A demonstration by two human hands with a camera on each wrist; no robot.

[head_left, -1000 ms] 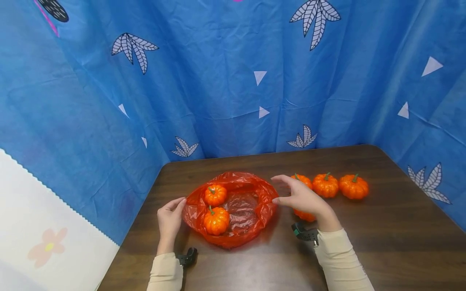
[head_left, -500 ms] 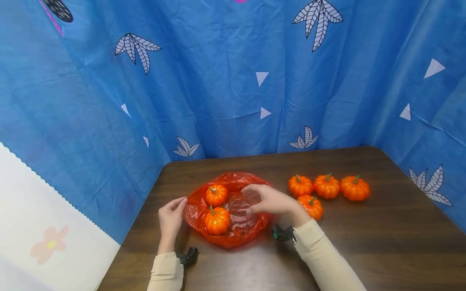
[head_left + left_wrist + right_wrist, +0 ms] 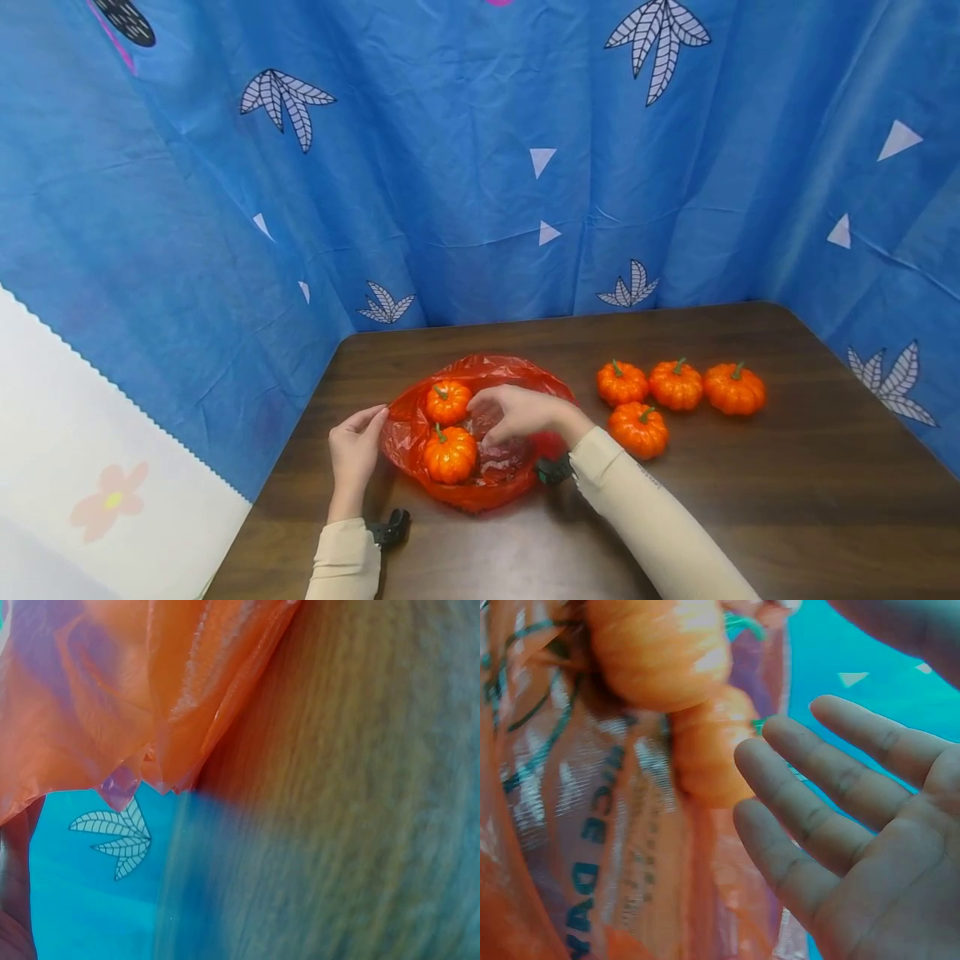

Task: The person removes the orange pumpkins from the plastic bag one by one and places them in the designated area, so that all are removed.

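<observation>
A thin red plastic bag (image 3: 408, 429) lies spread on the table with its mouth facing up. Inside it, on the left side, sit two small orange pumpkins with green stems, a rear pumpkin (image 3: 447, 403) and a front pumpkin (image 3: 450, 457). My left hand (image 3: 354, 450) pinches the bag's left rim between thumb and fingers. Over the bag's opening is my right hand (image 3: 521, 414), fingers apart and holding nothing, its fingertips close to the rear pumpkin. In the right wrist view the right hand (image 3: 855, 817) shows its fingers extended beside the pumpkins, with dark print on the bag.
Several more orange pumpkins (image 3: 677, 386) stand grouped on the brown wooden table (image 3: 787, 483), right of the bag. A blue patterned curtain (image 3: 480, 167) hangs behind and around the table. White cloth with a flower print (image 3: 112, 500) is at the left.
My right hand has moved left from the bag's right rim to over its opening, near the pumpkins inside. The left hand keeps its pinch on the left rim.
</observation>
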